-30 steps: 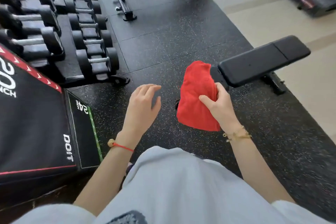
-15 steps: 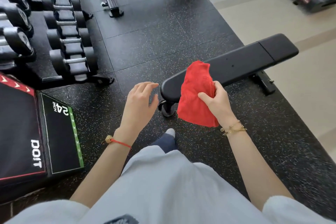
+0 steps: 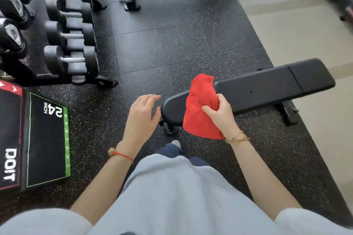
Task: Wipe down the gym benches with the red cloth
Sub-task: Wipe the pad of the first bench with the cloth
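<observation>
Right hand (image 3: 222,115) grips the bunched red cloth (image 3: 200,108) just over the near end of the flat bench (image 3: 267,89), ready, I judge, for a first pass. Left hand (image 3: 142,118) hovers beside the bench end, fingers relaxed, holding nothing, likely for balance.

A dumbbell rack (image 3: 57,30) stands behind a plyo box (image 3: 38,139) on speckled floor (image 3: 172,53).

A pale grey short-sleeved top (image 3: 172,196), a red string bracelet (image 3: 122,155), a gold chain bracelet (image 3: 236,138).
</observation>
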`<action>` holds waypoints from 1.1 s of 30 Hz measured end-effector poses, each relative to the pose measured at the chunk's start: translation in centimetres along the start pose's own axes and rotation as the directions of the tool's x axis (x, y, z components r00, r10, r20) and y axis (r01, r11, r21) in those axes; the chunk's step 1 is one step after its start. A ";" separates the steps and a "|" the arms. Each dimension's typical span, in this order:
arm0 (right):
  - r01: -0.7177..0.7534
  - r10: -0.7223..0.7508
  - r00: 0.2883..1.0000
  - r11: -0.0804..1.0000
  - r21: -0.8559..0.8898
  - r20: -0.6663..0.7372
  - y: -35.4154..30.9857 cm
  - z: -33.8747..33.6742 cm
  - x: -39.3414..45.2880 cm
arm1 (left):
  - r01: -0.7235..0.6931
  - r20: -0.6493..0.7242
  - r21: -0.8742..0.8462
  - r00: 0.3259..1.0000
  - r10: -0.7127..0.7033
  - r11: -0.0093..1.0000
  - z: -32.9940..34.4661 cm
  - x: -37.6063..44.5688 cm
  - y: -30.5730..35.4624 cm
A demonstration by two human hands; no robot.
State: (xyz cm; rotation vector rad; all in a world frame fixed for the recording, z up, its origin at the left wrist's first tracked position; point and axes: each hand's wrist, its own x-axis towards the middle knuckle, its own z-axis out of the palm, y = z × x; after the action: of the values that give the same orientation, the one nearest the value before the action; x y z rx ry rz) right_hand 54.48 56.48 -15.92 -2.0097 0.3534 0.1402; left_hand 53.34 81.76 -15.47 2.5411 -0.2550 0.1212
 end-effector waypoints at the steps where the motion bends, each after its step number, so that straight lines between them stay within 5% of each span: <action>1: -0.002 0.002 1.000 1.000 -0.005 0.016 0.5 0.0 1.1 | 0.008 -0.003 0.003 1.000 -0.008 1.000 0.9 0.6 -0.1; 17: 0.101 -0.062 0.965 0.985 -0.142 0.253 17.9 4.8 16.1 | 0.128 -0.041 0.124 0.991 -0.124 0.984 22.9 4.0 -6.4; 27: 0.314 -0.280 0.927 0.943 -0.107 0.251 30.5 11.0 22.4 | 0.089 -0.151 0.165 0.986 -0.065 0.982 38.2 3.7 -14.3; 33: 0.488 -0.472 0.873 0.841 -0.234 0.126 35.6 12.0 24.9 | 0.064 -0.271 0.196 0.963 -0.009 0.978 43.5 3.4 -18.0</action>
State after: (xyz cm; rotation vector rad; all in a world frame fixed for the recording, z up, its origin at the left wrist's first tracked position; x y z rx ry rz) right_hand 67.85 47.83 -58.12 -2.2845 -0.2336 -0.0717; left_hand 61.73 71.68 -60.83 2.6902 -0.0911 0.4974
